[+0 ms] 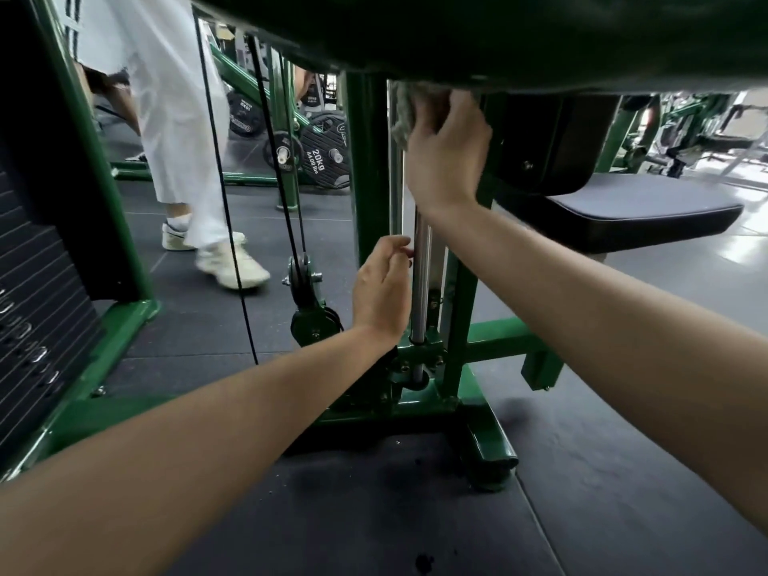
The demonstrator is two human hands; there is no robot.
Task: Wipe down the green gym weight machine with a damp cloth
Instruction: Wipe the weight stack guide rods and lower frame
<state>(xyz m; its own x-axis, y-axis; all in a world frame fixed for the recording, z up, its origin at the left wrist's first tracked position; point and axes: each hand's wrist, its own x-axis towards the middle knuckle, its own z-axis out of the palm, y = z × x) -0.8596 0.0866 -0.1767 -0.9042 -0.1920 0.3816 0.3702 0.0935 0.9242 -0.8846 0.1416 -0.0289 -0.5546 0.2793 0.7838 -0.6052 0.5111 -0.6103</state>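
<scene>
The green weight machine fills the view, with a green upright post and a chrome guide rod rising from its base. My right hand is high on the rod, just under a dark pad, gripping a grey-green cloth against the rod. My left hand is lower down beside the rod, fingers loosely curled, fingertips touching the rod's left side. Most of the cloth is hidden behind my right hand.
A black weight stack stands at the left in a green frame. Black cables run down to a pulley. A person in white trousers walks behind the machine. A black seat pad lies at right. Weight plates sit behind.
</scene>
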